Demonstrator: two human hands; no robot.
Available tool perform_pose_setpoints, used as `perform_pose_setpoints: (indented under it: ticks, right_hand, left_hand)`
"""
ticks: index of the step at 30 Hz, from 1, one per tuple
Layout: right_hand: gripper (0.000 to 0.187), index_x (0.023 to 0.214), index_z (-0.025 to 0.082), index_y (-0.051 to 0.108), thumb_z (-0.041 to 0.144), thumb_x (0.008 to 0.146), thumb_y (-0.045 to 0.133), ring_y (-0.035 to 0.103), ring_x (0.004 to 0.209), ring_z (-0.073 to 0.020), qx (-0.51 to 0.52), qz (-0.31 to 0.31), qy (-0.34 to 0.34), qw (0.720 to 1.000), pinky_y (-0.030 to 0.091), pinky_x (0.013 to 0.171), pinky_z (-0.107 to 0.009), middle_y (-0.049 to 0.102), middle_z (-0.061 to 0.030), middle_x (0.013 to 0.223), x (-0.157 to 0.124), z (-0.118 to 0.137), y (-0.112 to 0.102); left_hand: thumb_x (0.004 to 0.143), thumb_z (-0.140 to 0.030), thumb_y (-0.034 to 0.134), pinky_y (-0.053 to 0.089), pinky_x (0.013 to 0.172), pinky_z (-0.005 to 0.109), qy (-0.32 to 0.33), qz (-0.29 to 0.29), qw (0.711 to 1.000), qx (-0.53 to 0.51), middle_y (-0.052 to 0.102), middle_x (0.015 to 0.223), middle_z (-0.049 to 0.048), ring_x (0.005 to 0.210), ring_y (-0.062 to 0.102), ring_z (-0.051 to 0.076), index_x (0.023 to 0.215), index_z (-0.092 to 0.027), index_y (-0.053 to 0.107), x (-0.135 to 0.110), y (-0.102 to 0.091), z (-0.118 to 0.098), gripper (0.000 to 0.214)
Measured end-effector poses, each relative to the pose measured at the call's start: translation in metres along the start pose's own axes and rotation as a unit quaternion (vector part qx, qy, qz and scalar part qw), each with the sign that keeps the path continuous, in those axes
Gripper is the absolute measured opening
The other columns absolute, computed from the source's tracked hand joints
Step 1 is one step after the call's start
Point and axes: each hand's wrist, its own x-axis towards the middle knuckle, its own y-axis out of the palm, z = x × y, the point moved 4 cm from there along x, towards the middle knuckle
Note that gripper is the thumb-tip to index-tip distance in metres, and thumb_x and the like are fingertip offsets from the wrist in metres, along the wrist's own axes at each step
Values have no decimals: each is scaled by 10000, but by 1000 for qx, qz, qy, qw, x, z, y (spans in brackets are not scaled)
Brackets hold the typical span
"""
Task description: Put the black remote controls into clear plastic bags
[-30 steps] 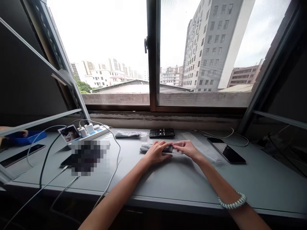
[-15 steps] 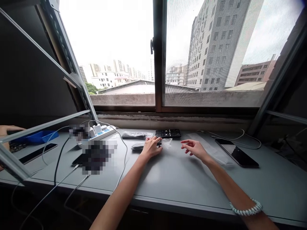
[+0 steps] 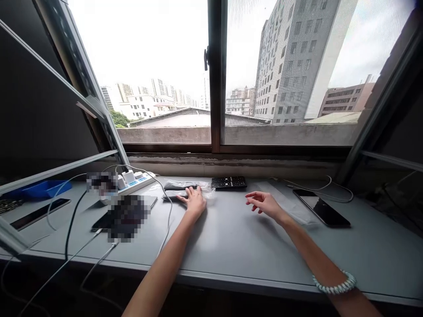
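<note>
My left hand point(image 3: 195, 201) lies over a dark, flat, plastic-wrapped item point(image 3: 169, 196), fingers spread and thumb out to the left. Behind it is a second dark item in a clear plastic sleeve point(image 3: 181, 185); both look like bagged remote controls, though the hand covers part of them. Black remote controls point(image 3: 228, 182) with rows of buttons lie just right of the fingertips, by the window wall. My right hand point(image 3: 266, 204) hovers above the desk with loosely bent fingers apart, holding nothing. A clear plastic sleeve point(image 3: 299, 213) lies beside the right hand.
A black phone point(image 3: 322, 208) lies on the right, with a white cable point(image 3: 337, 198) behind it. To the left are a power strip point(image 3: 137, 181) with plugs, charging cables, a blurred dark device point(image 3: 127, 218), another phone point(image 3: 41, 213) and a blue tray point(image 3: 48, 189). Metal shelf posts point(image 3: 99, 101) flank the desk.
My left hand has slid the wrapped item left, alongside the other wrapped one, and its fingers have spread. The right hand has hardly moved. Another person's hand at far left has left the view.
</note>
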Motion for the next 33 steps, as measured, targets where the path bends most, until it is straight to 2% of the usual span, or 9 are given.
perform_pose_setpoints:
  ticks: [4, 7, 9, 15, 18, 21, 24, 28, 33]
  right_hand:
    - [210, 888, 201, 656, 290, 737, 542, 622, 659, -144, -85, -72, -17, 994, 438, 505, -225, 686, -41, 845, 4, -4, -10]
    - [207, 866, 242, 671, 216, 728, 519, 618, 790, -178, -228, -182, -20, 956, 442, 602, -259, 677, -18, 884, 2, -5, -27]
    - [246, 900, 253, 673, 194, 725, 511, 597, 887, -209, -304, -218, -12, 927, 439, 652, -282, 661, -23, 959, 1, -7, -37]
    - [224, 885, 218, 699, 204, 699, 576, 594, 908, -262, -413, -221, 68, 881, 436, 690, -311, 662, -95, 967, 6, -24, -53]
    - [210, 807, 232, 713, 147, 717, 543, 618, 838, -252, -415, -227, 94, 876, 427, 648, -301, 686, -92, 867, 7, -28, -59]
    - [245, 854, 228, 719, 151, 743, 514, 623, 844, -247, -403, -250, 80, 877, 425, 645, -299, 691, -93, 900, 6, -25, -63]
    - [242, 911, 226, 712, 234, 726, 556, 612, 906, -254, -410, -249, 90, 873, 426, 652, -292, 686, -91, 957, 7, -26, -64]
    - [205, 825, 208, 723, 226, 698, 563, 629, 851, -255, -428, -226, 127, 866, 408, 593, -275, 697, -102, 880, 8, -34, -63]
    - [192, 773, 226, 734, 231, 696, 558, 637, 783, -267, -419, -255, 115, 864, 390, 563, -288, 701, -105, 830, 6, -36, -67]
  left_hand:
    - [810, -488, 375, 114, 993, 645, -16, 4, 1000, -25, 260, 1393, 236, 1350, 75, 351, 1267, -110, 378, 3, 0, 0, 593]
    - [847, -453, 318, 109, 1002, 632, -18, -8, 999, -25, 249, 1410, 217, 1360, 57, 331, 1281, -134, 358, 8, 3, 2, 540]
    - [856, -398, 314, 110, 1010, 618, -22, -24, 999, -31, 255, 1411, 212, 1363, 61, 322, 1300, -140, 329, 11, 4, 5, 513]
    - [819, -238, 345, 96, 1014, 623, -27, -52, 998, -33, 215, 1432, 237, 1362, 22, 342, 1370, -78, 211, 15, 5, 5, 589]
    - [801, -314, 399, 80, 1004, 639, -17, -43, 998, -35, 206, 1435, 249, 1355, 9, 370, 1381, -69, 196, 9, 4, -2, 661]
    - [767, -442, 459, 69, 1015, 628, 32, -40, 997, -56, 178, 1456, 221, 1353, -9, 378, 1379, -103, 223, -2, 3, -19, 739]
    - [789, -401, 444, 80, 1064, 556, 129, -51, 987, -84, 205, 1465, 160, 1369, 35, 313, 1357, -144, 295, -17, 4, -41, 642]
    - [802, -332, 434, 60, 1094, 514, 238, -40, 966, -91, 272, 1449, 111, 1375, 53, 275, 1280, -173, 427, -37, 10, -64, 503]
    - [798, -308, 433, 87, 1104, 484, 223, 13, 972, -79, 185, 1483, 122, 1365, 0, 323, 1308, -128, 407, -47, 15, -63, 541]
